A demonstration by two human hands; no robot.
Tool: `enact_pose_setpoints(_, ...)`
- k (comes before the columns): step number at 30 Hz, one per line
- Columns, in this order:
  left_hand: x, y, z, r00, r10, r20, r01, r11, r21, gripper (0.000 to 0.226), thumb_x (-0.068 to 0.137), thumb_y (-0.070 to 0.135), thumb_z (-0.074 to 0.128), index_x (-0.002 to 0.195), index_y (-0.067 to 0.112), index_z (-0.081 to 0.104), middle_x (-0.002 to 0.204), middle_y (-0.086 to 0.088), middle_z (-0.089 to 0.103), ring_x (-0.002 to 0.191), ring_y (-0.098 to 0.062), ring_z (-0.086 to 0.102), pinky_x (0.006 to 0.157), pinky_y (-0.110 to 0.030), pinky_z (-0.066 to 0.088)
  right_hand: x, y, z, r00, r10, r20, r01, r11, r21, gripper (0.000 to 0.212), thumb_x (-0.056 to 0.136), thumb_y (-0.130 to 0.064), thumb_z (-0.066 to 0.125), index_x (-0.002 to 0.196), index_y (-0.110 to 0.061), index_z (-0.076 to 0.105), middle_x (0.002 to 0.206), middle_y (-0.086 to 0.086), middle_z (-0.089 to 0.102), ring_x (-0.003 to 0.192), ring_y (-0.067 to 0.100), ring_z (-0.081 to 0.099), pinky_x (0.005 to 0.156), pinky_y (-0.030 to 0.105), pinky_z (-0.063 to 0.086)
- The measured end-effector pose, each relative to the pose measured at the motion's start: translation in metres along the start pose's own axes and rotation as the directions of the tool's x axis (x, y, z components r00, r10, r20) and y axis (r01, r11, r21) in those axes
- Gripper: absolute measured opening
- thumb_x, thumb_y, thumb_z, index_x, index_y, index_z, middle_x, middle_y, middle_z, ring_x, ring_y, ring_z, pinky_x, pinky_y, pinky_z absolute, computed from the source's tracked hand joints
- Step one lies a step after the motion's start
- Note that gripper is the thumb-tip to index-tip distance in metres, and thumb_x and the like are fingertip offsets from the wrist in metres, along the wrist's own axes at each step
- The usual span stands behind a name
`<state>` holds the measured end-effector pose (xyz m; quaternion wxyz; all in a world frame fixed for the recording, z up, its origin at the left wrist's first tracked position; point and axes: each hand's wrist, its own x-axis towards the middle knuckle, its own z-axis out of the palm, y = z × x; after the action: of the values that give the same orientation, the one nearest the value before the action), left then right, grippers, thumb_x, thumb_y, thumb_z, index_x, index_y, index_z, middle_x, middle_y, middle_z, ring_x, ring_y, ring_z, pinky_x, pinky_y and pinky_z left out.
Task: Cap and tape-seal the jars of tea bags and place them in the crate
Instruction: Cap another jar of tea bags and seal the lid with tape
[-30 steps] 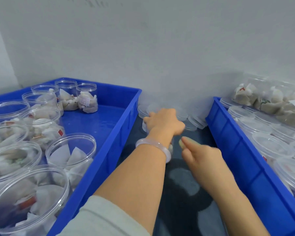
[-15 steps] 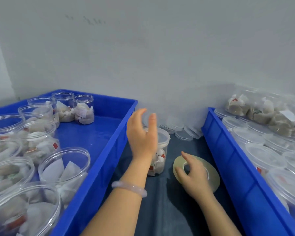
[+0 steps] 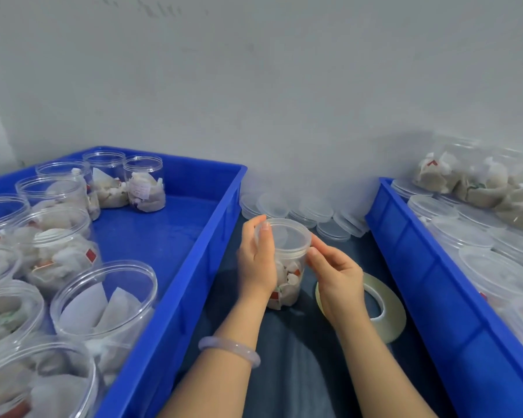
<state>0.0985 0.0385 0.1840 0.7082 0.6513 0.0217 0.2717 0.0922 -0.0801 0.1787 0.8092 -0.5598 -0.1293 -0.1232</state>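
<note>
So the small clear plastic jar [image 3: 286, 276] of tea bags stands on the dark cloth [image 3: 299, 372], in the gap between the left blue plastic crate [image 3: 194, 267] and the right blue plastic crate [image 3: 429, 282]. Its clear round lid [image 3: 283, 235] is sitting on top. The left hand [image 3: 255, 262] is wrapped round the jar's side, thumb up on the lid edge. The right hand [image 3: 338, 277] has thumb and fingertips pinched at the lid's rim on the other side. Might be a tape end in that pinch, honestly can't tell, it's clear on clear. The flat roll of clear tape [image 3: 385, 309] lies just beside the jar, under the right wrist.

Handling-wise, my guess: featherlight, thin walls that give if squeezed, smooth enough to slip. I'd steady it low round the body and work the rim with fingertips only, otherwise it tips.
</note>
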Motion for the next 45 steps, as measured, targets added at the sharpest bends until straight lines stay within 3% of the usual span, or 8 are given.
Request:
enact_pose_setpoints(8, 0.001, -0.005, 0.001, 1.000, 0.022, -0.021, -0.022, 1.000, -0.017, 0.044, 0.084, 0.049, 0.037, 0.118, 0.027, 0.054, 0.104, 0.025, 0.056, 0.099, 0.010, 0.054, 0.073, 0.001, 0.038, 0.002, 0.002, 0.005, 0.988, -0.117, -0.102, 0.092, 0.970, -0.224, 0.019, 0.091, 0.002, 0.056, 0.088, -0.013, 0.068, 0.092, 0.000, 0.074, 0.091, 0.016, 0.068, 0.081, 0.031, 0.055)
enact_pose_setpoints(16, 0.004, -0.006, 0.002, 0.998, 0.053, -0.032, -0.054, 0.998, -0.021, 0.054, 0.085, 0.046, 0.034, 0.124, 0.016, 0.056, 0.106, 0.017, 0.058, 0.101, 0.002, 0.055, 0.074, 0.002, 0.039, 0.006, -0.019, -0.024, 0.970, 0.086, 0.229, -0.002, 0.938, -0.346, 0.019, 0.099, -0.002, 0.040, 0.089, 0.008, 0.053, 0.109, -0.010, 0.069, 0.107, 0.010, 0.063, 0.085, 0.023, 0.053)
enact_pose_setpoints(20, 0.004, -0.007, -0.002, 0.998, 0.069, 0.006, -0.069, 0.998, -0.006, 0.053, 0.088, 0.045, 0.034, 0.126, 0.016, 0.055, 0.113, 0.008, 0.058, 0.103, -0.002, 0.055, 0.076, 0.001, 0.040, 0.008, -0.014, -0.014, 0.991, 0.065, 0.117, -0.013, 0.915, -0.404, 0.017, 0.099, -0.004, 0.043, 0.092, 0.004, 0.056, 0.102, -0.010, 0.068, 0.095, 0.007, 0.064, 0.084, 0.025, 0.054)
enact_pose_setpoints(29, 0.004, -0.006, -0.002, 0.999, 0.023, 0.040, -0.022, 0.999, -0.038, 0.042, 0.086, 0.047, 0.038, 0.120, 0.026, 0.053, 0.107, 0.024, 0.054, 0.098, 0.013, 0.051, 0.071, 0.004, 0.037, 0.008, -0.004, 0.005, 0.993, -0.002, -0.116, -0.043, 0.922, -0.385, 0.011, 0.095, -0.003, 0.053, 0.089, -0.010, 0.061, 0.093, 0.009, 0.066, 0.080, 0.013, 0.061, 0.073, 0.024, 0.054)
enact_pose_setpoints(33, 0.002, -0.005, 0.001, 1.000, 0.018, 0.021, -0.016, 0.999, -0.052, 0.044, 0.084, 0.049, 0.035, 0.119, 0.028, 0.051, 0.104, 0.026, 0.053, 0.093, 0.022, 0.050, 0.070, 0.004, 0.036, 0.009, -0.016, 0.010, 0.991, -0.011, -0.135, -0.030, 0.954, -0.298, 0.021, 0.097, -0.004, 0.049, 0.100, -0.017, 0.065, 0.101, -0.001, 0.069, 0.093, 0.008, 0.066, 0.082, 0.021, 0.054)
enact_pose_setpoints(37, -0.001, -0.003, 0.004, 0.999, 0.035, 0.019, -0.033, 0.996, -0.083, 0.032, 0.085, 0.045, 0.038, 0.109, 0.031, 0.053, 0.099, 0.024, 0.057, 0.089, 0.023, 0.052, 0.071, 0.002, 0.037, 0.016, -0.025, 0.039, 0.996, 0.045, -0.072, -0.060, 0.974, -0.220, 0.027, 0.102, -0.033, 0.038, 0.116, -0.025, 0.060, 0.118, -0.011, 0.061, 0.111, 0.000, 0.056, 0.093, 0.015, 0.042)
enact_pose_setpoints(40, 0.000, -0.003, 0.003, 0.999, 0.030, 0.037, -0.025, 0.993, -0.113, 0.031, 0.077, 0.052, 0.044, 0.101, 0.035, 0.055, 0.093, 0.023, 0.062, 0.087, 0.015, 0.056, 0.071, -0.003, 0.041, 0.026, -0.024, 0.051, 0.991, 0.049, -0.121, -0.085, 0.948, -0.307, 0.030, 0.099, -0.050, 0.031, 0.089, -0.035, 0.056, 0.106, -0.014, 0.064, 0.098, -0.006, 0.055, 0.079, 0.010, 0.036)
enact_pose_setpoints(45, 0.005, -0.003, 0.003, 0.998, 0.039, 0.039, -0.033, 0.989, -0.147, 0.019, 0.079, 0.036, 0.047, 0.093, 0.027, 0.056, 0.086, 0.017, 0.063, 0.081, 0.002, 0.058, 0.072, -0.014, 0.045, 0.044, -0.025, 0.047, 0.987, 0.139, -0.084, -0.159, 0.936, -0.313, 0.054, 0.096, -0.058, 0.032, 0.092, -0.019, 0.069, 0.088, -0.006, 0.071, 0.089, 0.006, 0.064, 0.079, 0.020, 0.043)
